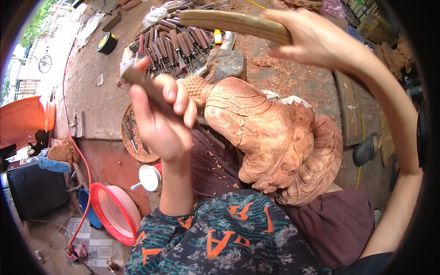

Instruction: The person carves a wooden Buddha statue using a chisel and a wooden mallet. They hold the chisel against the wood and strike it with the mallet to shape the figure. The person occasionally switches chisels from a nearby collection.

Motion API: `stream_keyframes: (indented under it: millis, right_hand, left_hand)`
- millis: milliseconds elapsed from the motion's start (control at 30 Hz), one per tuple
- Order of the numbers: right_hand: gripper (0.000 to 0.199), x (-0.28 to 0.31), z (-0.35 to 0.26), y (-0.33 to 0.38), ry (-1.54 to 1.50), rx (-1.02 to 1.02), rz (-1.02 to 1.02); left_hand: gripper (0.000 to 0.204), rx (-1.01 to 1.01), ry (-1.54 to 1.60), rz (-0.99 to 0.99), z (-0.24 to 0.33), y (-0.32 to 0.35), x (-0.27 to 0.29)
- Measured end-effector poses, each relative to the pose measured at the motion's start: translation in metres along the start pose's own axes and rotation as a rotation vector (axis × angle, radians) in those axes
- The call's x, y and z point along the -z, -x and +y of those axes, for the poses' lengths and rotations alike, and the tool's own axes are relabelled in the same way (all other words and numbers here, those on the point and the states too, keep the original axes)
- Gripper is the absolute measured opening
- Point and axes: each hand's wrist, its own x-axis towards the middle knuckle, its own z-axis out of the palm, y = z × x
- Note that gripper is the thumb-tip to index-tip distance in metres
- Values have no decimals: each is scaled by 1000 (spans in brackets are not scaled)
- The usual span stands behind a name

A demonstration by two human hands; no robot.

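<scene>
A reddish carved wooden statue [256,123] lies across my lap, its knobbly curled head [195,89] toward the left and flowing folds cut over its body. Raised beside the head, my left hand [160,121] is wrapped round the brown handle of a chisel [147,87]. The chisel's dark shaft slants down toward the statue's near side; I cannot tell whether its tip touches the wood. High above the statue's far side, my right hand [311,41] grips a thick wooden mallet [229,23] that points left. Both hands are slightly blurred.
Many wooden-handled chisels [176,48] lie beyond the statue, beside a dark wooden block [227,64] and a small yellow bottle [217,36]. A round tray [126,133] holds tools and shavings. At left are a black tape roll [107,43], a red hose [73,144] and a red-rimmed basin [93,206].
</scene>
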Motion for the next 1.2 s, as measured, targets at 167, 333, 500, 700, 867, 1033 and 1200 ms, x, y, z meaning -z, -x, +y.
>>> stream_keyframes:
  millis: [167,333,500,700,867,1033,1200]
  right_hand:
    - [43,-7,-11,69,-246,-76,98]
    - [36,-17,-25,134,-185,38,340]
    - [34,-48,-38,180,-45,70,719]
    - [34,-55,-34,186,6,222,786]
    - [33,-52,-41,191,10,293,740]
    - [33,-48,-39,193,74,391,699]
    - [32,-55,-37,192,-8,441,748]
  left_hand:
    - [20,-408,-578,-761,2,67,-32]
    - [17,-702,-706,-917,-39,91,-51]
    - [13,-728,-670,-902,-45,86,-47]
    - [14,-749,-724,-790,-45,90,-49]
    - [18,-767,-710,-798,-49,92,-49]
    - [12,-773,-679,-800,-48,89,-46]
    - [13,-772,-688,-810,-48,87,-44]
